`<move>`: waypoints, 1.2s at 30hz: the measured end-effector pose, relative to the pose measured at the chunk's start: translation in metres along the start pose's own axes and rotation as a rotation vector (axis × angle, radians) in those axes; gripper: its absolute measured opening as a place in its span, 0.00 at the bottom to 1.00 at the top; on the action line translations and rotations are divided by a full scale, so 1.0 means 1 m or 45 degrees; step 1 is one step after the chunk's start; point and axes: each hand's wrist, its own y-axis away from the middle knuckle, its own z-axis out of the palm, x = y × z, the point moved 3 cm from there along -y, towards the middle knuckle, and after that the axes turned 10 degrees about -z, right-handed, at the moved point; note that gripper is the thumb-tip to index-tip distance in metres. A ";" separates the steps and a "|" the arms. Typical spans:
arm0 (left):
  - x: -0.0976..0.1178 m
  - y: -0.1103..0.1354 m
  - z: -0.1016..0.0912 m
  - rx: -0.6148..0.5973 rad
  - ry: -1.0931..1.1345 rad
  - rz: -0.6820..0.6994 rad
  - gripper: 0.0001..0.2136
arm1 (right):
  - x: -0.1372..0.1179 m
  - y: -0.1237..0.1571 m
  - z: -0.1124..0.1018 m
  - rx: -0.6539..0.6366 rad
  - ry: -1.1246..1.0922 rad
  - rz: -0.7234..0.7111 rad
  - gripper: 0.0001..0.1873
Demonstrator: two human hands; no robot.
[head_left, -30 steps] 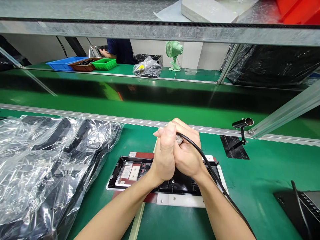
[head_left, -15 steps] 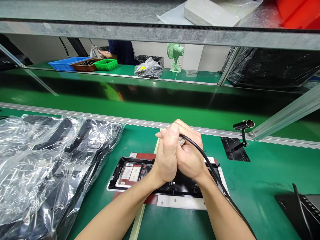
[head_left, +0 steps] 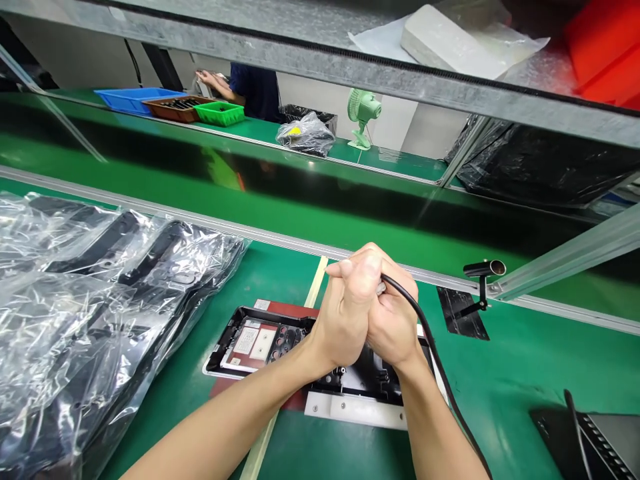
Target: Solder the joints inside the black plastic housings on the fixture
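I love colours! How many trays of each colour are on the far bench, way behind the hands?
Blue tray: 1
Brown tray: 1
Green tray: 1
Total: 3

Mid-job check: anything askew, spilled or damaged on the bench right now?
Nothing stands out. The left hand and right hand clasp a corded tool over the black panel, which lies flat on its fixture. The bagged parts sit piled at the left, with nothing spilled or visibly broken.
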 end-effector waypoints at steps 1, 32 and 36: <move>0.000 0.000 0.000 -0.038 0.023 0.005 0.22 | 0.000 0.000 0.000 0.005 -0.007 0.000 0.08; -0.001 -0.001 -0.002 0.018 -0.051 -0.046 0.23 | 0.003 0.000 0.001 0.034 0.029 -0.015 0.10; -0.002 -0.001 -0.002 0.020 -0.055 -0.015 0.23 | 0.004 0.000 0.001 0.037 0.024 -0.005 0.10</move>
